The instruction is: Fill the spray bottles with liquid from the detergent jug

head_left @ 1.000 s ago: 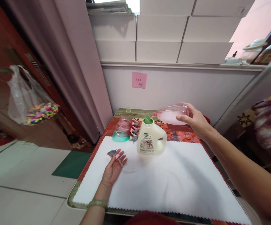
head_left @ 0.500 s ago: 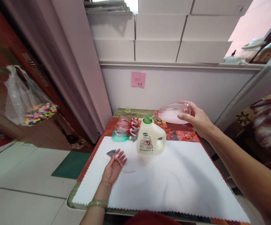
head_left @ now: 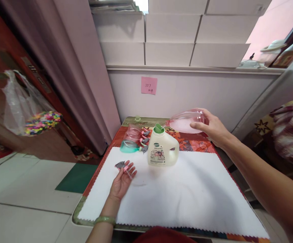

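Observation:
In my right hand (head_left: pixel 211 126) is a clear pink spray bottle (head_left: pixel 184 120), tipped nearly flat, its neck pointing left at the jug's mouth. Some pale liquid lies along its lower side. The cream jug (head_left: pixel 163 148) stands upright on the white cloth, with a green spout (head_left: pixel 158 129) in its opening. My left hand (head_left: pixel 123 179) rests palm up, holding a grey and pink spray nozzle (head_left: pixel 122 165) with its thin tube hanging down right. Beyond it, a teal spray bottle (head_left: pixel 129 147) and pink spray bottles (head_left: pixel 133 133) lie on their sides.
A white scalloped cloth (head_left: pixel 177 202) covers much of the table. A small green cap (head_left: pixel 137 118) sits at the back edge. White boxes (head_left: pixel 170 54) line the shelf above, with a pink note (head_left: pixel 149 85) on the wall. A plastic bag (head_left: pixel 32 111) of colourful pieces hangs left.
The pink bottle has shifted very slightly left, still tipped at the jug. Its liquid's surface looks a little different. My left hand keeps the nozzle in the same place.

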Demonstrator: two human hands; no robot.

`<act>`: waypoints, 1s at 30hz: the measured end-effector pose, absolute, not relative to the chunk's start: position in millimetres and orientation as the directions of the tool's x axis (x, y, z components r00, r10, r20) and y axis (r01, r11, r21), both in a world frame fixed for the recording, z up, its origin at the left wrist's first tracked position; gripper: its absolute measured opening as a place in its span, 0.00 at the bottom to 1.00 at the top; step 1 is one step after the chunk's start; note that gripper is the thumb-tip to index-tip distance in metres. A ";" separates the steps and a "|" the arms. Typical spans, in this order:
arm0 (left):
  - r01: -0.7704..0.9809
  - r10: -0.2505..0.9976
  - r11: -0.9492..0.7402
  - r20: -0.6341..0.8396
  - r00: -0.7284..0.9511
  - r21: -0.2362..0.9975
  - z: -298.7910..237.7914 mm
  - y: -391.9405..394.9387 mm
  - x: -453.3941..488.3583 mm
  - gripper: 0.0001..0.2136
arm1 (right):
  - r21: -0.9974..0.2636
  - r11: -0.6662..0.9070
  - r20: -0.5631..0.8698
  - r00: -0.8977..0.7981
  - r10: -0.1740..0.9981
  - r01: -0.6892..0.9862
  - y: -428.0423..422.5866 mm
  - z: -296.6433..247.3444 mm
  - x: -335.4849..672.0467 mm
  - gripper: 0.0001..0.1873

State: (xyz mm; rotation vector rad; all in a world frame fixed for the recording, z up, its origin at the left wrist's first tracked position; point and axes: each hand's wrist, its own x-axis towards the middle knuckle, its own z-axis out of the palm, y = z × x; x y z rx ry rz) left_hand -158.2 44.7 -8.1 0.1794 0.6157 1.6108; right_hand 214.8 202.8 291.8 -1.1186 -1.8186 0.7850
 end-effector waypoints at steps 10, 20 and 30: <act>-0.875 0.963 -0.018 -0.227 -0.145 0.483 -8.7 44.4 -158.4 0.17 | -0.799 0.448 0.364 -0.271 0.891 0.401 205.8 291.8 214.9 0.33; -0.864 0.951 -0.022 -0.255 -0.173 0.503 -3.7 44.0 -155.1 0.16 | -0.793 0.433 0.355 -0.252 0.900 0.429 208.0 298.8 212.6 0.32; -0.866 0.958 -0.020 -0.238 -0.159 0.500 -5.9 44.2 -157.1 0.17 | -0.809 0.416 0.339 -0.250 0.907 0.415 204.3 306.0 208.9 0.33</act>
